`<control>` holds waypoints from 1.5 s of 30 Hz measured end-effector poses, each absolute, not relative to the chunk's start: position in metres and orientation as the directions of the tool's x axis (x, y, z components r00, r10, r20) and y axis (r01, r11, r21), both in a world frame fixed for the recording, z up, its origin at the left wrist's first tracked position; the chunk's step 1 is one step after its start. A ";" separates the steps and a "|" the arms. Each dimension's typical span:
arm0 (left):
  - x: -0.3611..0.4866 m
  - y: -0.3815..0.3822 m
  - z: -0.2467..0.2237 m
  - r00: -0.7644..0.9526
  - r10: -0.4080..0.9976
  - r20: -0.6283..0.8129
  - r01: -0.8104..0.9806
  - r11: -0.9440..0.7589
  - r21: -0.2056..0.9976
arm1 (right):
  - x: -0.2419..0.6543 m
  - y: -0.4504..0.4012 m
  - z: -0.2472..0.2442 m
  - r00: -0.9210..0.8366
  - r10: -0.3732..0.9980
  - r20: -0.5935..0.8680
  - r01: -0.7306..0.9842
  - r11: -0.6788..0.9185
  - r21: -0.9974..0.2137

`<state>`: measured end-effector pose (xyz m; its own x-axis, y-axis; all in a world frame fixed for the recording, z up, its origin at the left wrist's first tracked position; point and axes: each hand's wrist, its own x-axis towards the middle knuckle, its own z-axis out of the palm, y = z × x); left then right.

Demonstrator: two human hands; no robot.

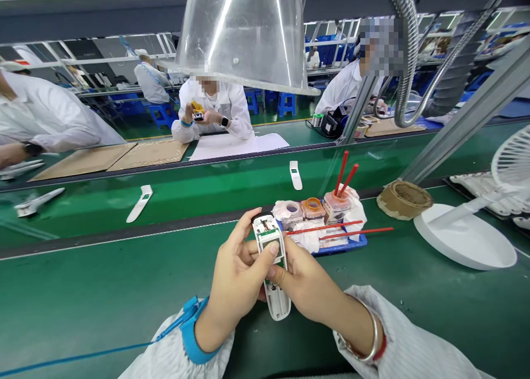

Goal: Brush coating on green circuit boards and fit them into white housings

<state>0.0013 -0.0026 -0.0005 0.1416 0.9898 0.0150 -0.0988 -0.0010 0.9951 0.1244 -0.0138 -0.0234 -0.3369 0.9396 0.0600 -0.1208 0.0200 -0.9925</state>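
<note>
The left hand (236, 279) and right hand (308, 282) are both grasping a white device (277, 301) just beside the blue tray (345, 247), with the left thumb pressing near its exposed green board (268, 234). The tray is sitting on the green counter (124, 301), carrying red sticks (323, 228) and small pots (312, 208).

The left hand (236, 277) and right hand (308, 282) hold an open white casing (277, 304), just near a blue tray (345, 246) holding 2 red sticks (323, 229).
</note>
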 end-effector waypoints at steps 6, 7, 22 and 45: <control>0.002 0.001 0.000 0.157 0.987 0.013 -0.055 -0.004 0.999 | 0.124 -0.013 -0.027 -0.331 0.942 0.052 -0.133 0.008 -0.991; 0.002 0.001 0.001 0.158 0.987 0.007 -0.055 0.002 0.998 | 0.124 -0.013 -0.028 -0.328 0.943 0.052 -0.138 0.006 -0.990; 0.005 0.040 -0.022 0.121 0.992 -0.021 -0.252 0.051 0.966 | 0.134 0.015 -0.036 -0.477 0.858 -0.190 -0.256 -0.343 -0.904; -0.084 0.195 -0.024 -0.059 0.969 -0.242 -0.107 0.235 0.966 | 0.221 -0.020 -0.061 -0.541 0.806 -0.239 -0.089 -0.338 -0.937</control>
